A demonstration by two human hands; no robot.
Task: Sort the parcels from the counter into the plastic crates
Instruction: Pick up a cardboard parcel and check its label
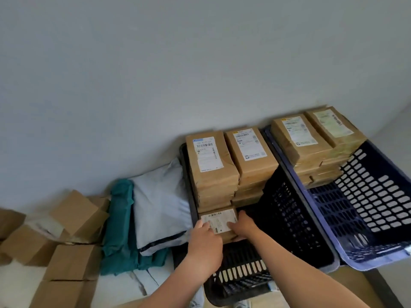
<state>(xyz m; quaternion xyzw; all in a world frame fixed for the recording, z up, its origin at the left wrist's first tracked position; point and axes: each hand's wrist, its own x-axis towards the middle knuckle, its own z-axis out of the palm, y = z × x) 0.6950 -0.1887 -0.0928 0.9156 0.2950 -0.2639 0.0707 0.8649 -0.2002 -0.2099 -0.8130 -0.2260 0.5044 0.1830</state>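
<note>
A black plastic crate holds two stacks of brown paper parcels at its far end. In front of the left stack, a small brown parcel with a white label lies low inside the crate. My left hand rests on its left side with fingers over the label. My right hand grips its right edge, fingers curled under the near corner. To the right, a blue plastic crate carries two more stacks of labelled brown parcels at its far end.
Left of the black crate lie soft mailer bags, one pale grey and one teal. Several small cardboard boxes are piled at the far left on the counter. A plain wall stands right behind everything.
</note>
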